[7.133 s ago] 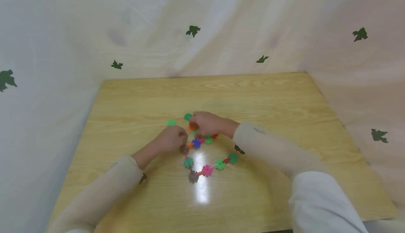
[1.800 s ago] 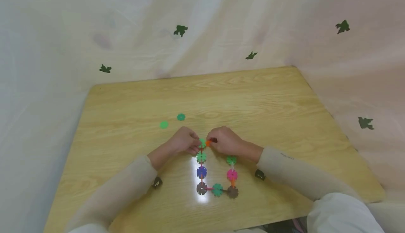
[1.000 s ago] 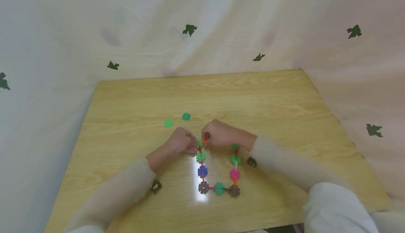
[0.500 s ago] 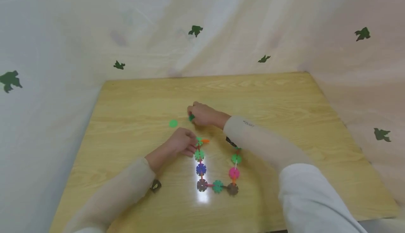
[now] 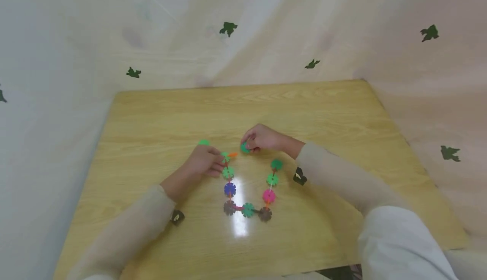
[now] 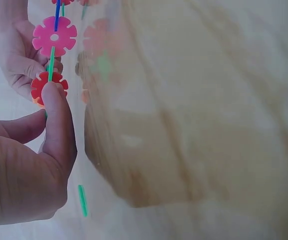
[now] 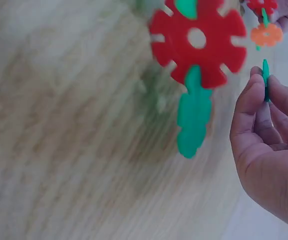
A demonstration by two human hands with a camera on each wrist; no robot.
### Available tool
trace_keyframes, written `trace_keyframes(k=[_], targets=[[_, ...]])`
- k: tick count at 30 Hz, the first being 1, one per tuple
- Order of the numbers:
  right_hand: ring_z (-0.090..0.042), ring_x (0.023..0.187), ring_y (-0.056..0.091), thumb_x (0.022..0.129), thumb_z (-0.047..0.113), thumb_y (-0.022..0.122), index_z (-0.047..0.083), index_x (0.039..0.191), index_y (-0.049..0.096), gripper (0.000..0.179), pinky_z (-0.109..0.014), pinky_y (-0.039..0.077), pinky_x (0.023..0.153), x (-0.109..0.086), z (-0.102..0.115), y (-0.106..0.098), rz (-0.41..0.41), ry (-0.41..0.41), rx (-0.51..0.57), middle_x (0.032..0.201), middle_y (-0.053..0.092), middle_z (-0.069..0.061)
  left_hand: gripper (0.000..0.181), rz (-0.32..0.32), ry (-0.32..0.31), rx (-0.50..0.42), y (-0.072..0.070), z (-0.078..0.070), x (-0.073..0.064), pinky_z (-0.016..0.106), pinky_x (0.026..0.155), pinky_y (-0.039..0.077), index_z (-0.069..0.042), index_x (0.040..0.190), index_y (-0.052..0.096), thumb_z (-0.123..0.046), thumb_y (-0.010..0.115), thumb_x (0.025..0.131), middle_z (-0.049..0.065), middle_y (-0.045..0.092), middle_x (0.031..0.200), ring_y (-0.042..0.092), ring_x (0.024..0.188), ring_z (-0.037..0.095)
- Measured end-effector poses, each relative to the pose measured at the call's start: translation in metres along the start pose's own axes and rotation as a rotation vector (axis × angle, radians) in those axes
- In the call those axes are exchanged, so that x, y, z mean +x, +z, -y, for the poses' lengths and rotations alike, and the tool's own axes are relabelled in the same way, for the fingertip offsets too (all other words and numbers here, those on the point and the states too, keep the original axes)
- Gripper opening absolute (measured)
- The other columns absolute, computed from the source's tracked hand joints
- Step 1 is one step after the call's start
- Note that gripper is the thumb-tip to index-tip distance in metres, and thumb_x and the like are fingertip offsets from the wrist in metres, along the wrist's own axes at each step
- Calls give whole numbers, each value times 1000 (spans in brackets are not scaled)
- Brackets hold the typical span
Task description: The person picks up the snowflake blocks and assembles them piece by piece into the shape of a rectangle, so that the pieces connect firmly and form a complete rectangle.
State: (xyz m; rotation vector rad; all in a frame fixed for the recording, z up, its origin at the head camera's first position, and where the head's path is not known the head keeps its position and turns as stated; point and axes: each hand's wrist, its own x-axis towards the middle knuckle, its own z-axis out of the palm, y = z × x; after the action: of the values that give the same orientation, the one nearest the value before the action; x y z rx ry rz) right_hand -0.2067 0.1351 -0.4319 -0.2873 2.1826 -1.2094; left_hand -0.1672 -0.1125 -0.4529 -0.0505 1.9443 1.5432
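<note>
A U-shaped chain of notched plastic flower discs, among them a blue disc [image 5: 230,189] and a pink disc [image 5: 269,196], lies on the table. My left hand [image 5: 203,160] pinches the light green disc [image 5: 225,157] near the chain's left end, where an orange disc [image 5: 232,155] sticks out to the right. My right hand [image 5: 263,137] holds a dark green disc [image 5: 244,147] between thumb and fingers, just right of the orange one and apart from it. In the right wrist view that green disc [image 7: 266,80] stands edge-on. The chain's other end is a green disc [image 5: 276,164].
A loose light green disc [image 5: 203,142] lies beyond my left hand, partly hidden by it. The wooden table [image 5: 323,115] meets a pale curtain [image 5: 266,39] with dark leaf shapes at the back and sides. A black buckle [image 5: 299,176] hangs under the right wrist.
The right hand added the orange disc at the chain's left end, released it, then picked the dark green disc off the table and brought it towards the orange one. The left hand keeps its pinch.
</note>
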Motion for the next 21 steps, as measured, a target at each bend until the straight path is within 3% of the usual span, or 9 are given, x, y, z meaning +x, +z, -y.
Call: trace_keyframes(k=[12, 21], targets=[[-17, 72, 68, 94, -1, 66, -6, 114, 69, 20, -30, 61, 70, -1, 2, 19, 3, -21, -2, 85, 73, -10, 32, -12, -12, -34, -1, 1, -1, 39, 67, 64, 14, 125, 54, -1, 61, 98, 24, 72, 96, 73, 71, 24], [-20, 76, 69, 95, -4, 64, -10, 113, 65, 19, -33, 62, 74, -3, 0, 28, -8, 23, 170, 90, 72, -16, 27, -19, -10, -14, -1, 1, -4, 39, 68, 64, 13, 120, 58, -2, 62, 98, 23, 72, 93, 73, 72, 25]])
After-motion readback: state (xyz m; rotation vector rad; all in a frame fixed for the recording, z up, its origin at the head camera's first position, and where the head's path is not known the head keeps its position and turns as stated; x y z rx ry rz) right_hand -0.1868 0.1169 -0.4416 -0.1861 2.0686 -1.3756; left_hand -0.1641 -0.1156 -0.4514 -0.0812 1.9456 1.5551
